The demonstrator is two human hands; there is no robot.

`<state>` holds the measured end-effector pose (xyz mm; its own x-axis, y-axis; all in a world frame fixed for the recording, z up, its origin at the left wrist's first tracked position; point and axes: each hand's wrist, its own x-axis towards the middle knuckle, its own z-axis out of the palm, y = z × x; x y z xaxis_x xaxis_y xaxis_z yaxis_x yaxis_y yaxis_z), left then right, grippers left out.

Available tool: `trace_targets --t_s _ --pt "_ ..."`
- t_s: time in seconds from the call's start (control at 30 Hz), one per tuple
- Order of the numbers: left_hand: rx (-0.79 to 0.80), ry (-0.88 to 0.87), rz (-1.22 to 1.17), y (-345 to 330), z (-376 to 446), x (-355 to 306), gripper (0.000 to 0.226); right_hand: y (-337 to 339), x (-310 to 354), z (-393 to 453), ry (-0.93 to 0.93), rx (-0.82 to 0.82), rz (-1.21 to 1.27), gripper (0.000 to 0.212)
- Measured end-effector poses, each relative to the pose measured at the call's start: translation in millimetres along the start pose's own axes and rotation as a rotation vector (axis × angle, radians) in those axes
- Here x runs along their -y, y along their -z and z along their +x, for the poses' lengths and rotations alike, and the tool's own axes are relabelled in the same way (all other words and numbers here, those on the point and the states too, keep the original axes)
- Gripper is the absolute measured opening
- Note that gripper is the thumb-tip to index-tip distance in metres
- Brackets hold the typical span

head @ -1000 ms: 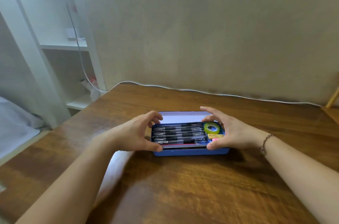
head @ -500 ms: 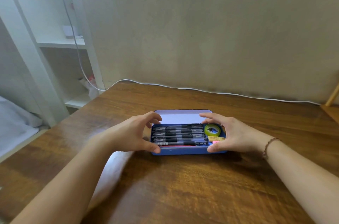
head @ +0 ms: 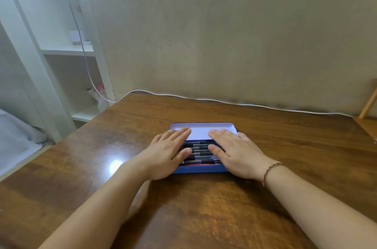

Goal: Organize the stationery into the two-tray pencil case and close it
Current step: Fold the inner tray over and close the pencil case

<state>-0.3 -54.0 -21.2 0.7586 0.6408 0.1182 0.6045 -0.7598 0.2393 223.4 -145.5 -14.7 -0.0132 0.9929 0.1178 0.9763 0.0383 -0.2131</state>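
both hands, left hand and right hand, lie spread flat, hiding most pens in the pencil case.

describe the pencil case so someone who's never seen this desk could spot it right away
On the brown wooden desk, near its middle under both flat hands, lies the blue pencil case. Its pale lid lies open behind a tray of black pens; it is the desk's only blue thing.

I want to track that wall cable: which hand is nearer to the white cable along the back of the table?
Right. The right hand lies flat on the case's right half, closer to the white cable; the left hand lies on the left half, slightly farther.
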Motion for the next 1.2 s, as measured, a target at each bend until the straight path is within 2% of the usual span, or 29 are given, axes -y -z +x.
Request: trace_targets --t_s 0.13,0.37,0.47,0.53,0.63,0.7,0.73,0.77,0.83,0.87,0.93,1.07,1.13,1.2 --pt "-0.051 0.059 -0.047 -11 3 2 0.054 -8 5 2 -0.038 0.057 -0.056 0.060" --pt "0.007 0.073 -0.089 -7 1 -1 0.047 -11 6 1 -0.022 0.041 -0.120 0.061" --pt "0.044 0.085 -0.058 -5 1 -3 0.051 -11 6 1 -0.018 0.051 -0.141 0.063" --pt "0.080 0.091 -0.066 -5 1 -2 0.061 -10 5 0 -0.012 0.048 -0.126 0.070" --pt "-0.021 0.200 -0.317 -4 2 8 0.088 -1 -9 -3 -0.101 -0.063 0.157 0.086" --pt "-0.123 0.375 -0.626 -1 5 14 0.101 9 -26 -3 -0.299 -0.129 0.489 0.087" --pt "-0.136 0.453 -0.776 1 6 15 0.103 13 -33 -2 -0.392 -0.112 0.605 0.087" --pt "-0.127 0.500 -0.908 2 6 14 0.098 16 -37 -1 -0.453 -0.068 0.677 0.086" --pt "-0.114 0.470 -1.072 5 9 8 0.060 17 -40 1 -0.488 0.005 0.775 0.082" --pt "-0.135 0.443 -1.134 8 12 4 0.049 16 -39 3 -0.479 0.012 0.838 0.079" --pt "-0.233 0.484 -1.251 11 14 -2 0.058 16 -34 2 -0.462 -0.023 0.954 0.072" --pt "-0.470 0.623 -1.601 20 10 2 0.049 20 -30 -8 -0.435 -0.242 1.130 0.075" --pt "-0.510 0.622 -1.582 24 1 3 0.044 23 -32 -18 -0.408 -0.304 1.191 0.071" --pt "-0.525 0.559 -1.379 24 -9 -3 0.032 24 -32 -32 -0.342 -0.298 1.170 0.053"
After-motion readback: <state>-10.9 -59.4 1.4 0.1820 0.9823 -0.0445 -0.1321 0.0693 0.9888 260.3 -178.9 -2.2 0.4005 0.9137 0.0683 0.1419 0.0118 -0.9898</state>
